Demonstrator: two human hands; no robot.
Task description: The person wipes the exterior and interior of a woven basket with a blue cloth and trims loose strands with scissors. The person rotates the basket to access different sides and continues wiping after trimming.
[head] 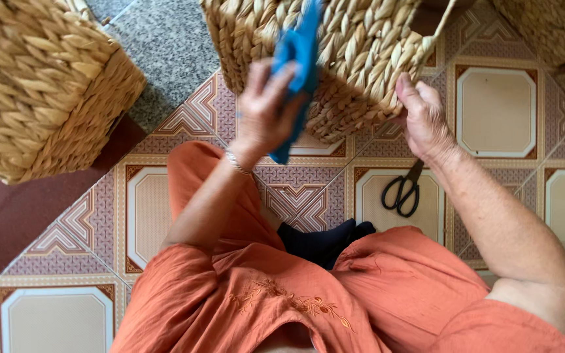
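Over the patterned tile floor (498,111), I see the left hand (266,108) with fingers curled around a blue cloth (299,59), pressed against the woven basket (335,59). Right hand (423,117) grips the basket's lower edge, fingers closed. Black scissors (403,191) lie near the right wrist.

We saw left hand (266,111) pressing blue cloth (301,59) against woven basket (335,59). Right hand (423,117) gripped basket's lower edge. Black scissors (403,189) lay on patterned tile floor (498,111) just below right wrist. 1 more woven basket (40,85) stood at left, well apart.
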